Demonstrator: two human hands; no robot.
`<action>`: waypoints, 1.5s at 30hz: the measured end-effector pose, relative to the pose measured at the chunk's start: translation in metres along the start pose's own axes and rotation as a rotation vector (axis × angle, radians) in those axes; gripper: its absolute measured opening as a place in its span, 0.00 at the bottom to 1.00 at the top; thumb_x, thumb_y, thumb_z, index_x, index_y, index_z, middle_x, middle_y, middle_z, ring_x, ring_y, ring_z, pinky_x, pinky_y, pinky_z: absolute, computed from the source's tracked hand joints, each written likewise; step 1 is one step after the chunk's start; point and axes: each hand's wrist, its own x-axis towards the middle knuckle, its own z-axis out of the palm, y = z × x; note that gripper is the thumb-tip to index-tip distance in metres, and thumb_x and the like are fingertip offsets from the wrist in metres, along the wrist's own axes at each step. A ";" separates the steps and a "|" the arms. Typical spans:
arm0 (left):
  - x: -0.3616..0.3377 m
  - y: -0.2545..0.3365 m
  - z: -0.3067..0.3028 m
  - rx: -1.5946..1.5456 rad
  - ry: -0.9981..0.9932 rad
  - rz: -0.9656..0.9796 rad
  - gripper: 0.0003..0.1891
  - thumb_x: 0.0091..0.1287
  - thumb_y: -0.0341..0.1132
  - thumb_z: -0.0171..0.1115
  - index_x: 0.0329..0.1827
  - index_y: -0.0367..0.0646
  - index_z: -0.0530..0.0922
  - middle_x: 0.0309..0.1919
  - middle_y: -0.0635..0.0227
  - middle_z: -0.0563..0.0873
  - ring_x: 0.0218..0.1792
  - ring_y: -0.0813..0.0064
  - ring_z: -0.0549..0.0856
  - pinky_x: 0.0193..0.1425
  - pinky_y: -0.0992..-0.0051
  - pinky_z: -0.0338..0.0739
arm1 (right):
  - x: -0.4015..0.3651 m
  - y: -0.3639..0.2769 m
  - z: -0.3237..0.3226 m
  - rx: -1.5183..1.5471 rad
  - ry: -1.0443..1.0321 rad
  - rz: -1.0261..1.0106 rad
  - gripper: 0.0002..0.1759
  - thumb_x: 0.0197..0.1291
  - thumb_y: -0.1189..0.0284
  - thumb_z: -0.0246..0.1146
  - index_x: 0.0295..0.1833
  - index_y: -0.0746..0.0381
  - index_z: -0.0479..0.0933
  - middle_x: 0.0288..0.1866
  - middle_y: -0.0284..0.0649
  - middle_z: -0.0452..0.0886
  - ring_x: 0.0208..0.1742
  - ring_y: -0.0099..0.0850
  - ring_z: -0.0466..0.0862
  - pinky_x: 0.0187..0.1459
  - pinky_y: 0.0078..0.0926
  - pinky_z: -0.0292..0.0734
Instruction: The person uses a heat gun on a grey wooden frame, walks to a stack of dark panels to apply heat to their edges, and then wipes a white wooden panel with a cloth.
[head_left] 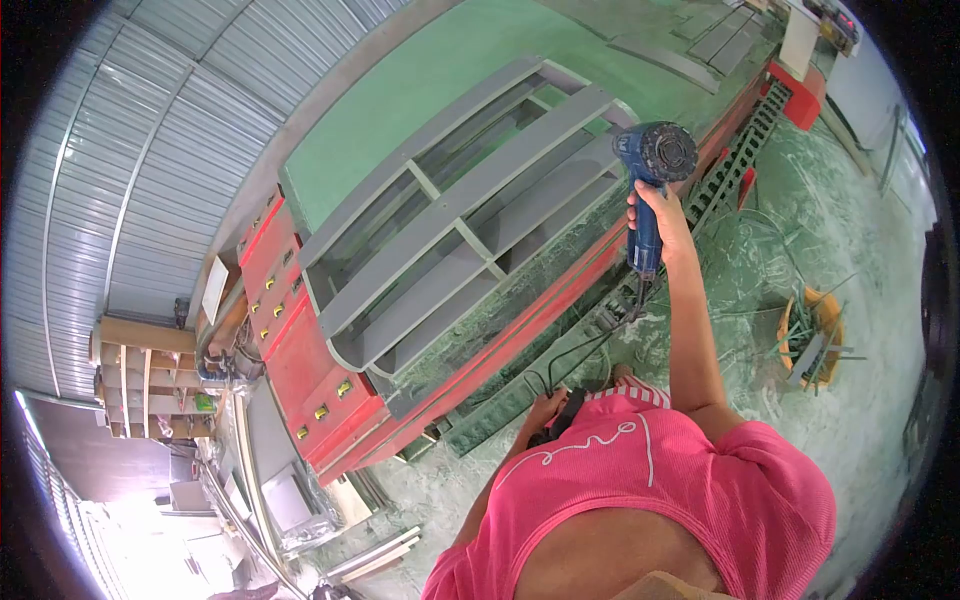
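Observation:
My right hand (662, 222) is wrapped around the handle of a blue heat gun (647, 160), whose black round rear end faces up at me. Its nozzle is hidden. The gun is held over the near right corner of a grey slatted frame (440, 205) with rounded ends, which lies on the machine bed. From the base of the handle a black power cord (572, 350) drops and loops back toward my waist. There my left hand (543, 411) is closed around the cord, beside a black object whose kind I cannot make out.
The green-topped bed (370, 140) has a red side with yellow-marked fittings (322, 411). A cable chain (740, 150) runs along its edge. Grey strips (720, 45) lie at the far end. A yellow tub of offcuts (826, 310) stands on the dusty floor; shelves (150, 385) stand at left.

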 end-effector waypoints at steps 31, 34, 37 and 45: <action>0.013 -0.049 0.002 -0.026 0.037 0.264 0.18 0.62 0.43 0.53 0.23 0.37 0.74 0.12 0.69 0.72 0.15 0.79 0.71 0.19 0.74 0.62 | -0.080 0.044 0.082 -0.189 -0.547 0.351 0.11 0.53 0.66 0.61 0.35 0.63 0.71 0.27 0.34 0.75 0.24 0.23 0.76 0.24 0.22 0.72; 0.029 -0.077 0.006 -0.069 0.027 0.248 0.18 0.62 0.44 0.53 0.24 0.36 0.75 0.12 0.69 0.72 0.15 0.78 0.71 0.20 0.73 0.63 | -0.084 0.043 0.082 -0.186 -0.543 0.358 0.11 0.54 0.66 0.61 0.35 0.63 0.71 0.26 0.34 0.75 0.24 0.23 0.76 0.25 0.21 0.72; 0.035 -0.090 0.009 -0.005 0.041 0.439 0.18 0.62 0.43 0.53 0.27 0.35 0.76 0.13 0.68 0.73 0.16 0.78 0.71 0.21 0.73 0.64 | -0.082 0.049 0.078 -0.188 -0.561 0.372 0.12 0.54 0.65 0.61 0.35 0.63 0.71 0.26 0.33 0.75 0.24 0.23 0.76 0.25 0.21 0.72; -0.014 -0.017 -0.001 -0.016 0.061 0.014 0.17 0.60 0.43 0.53 0.32 0.35 0.78 0.16 0.67 0.76 0.18 0.77 0.73 0.23 0.73 0.67 | -0.084 0.052 0.078 -0.205 -0.574 0.347 0.13 0.52 0.63 0.62 0.30 0.62 0.72 0.21 0.34 0.75 0.19 0.23 0.76 0.22 0.21 0.71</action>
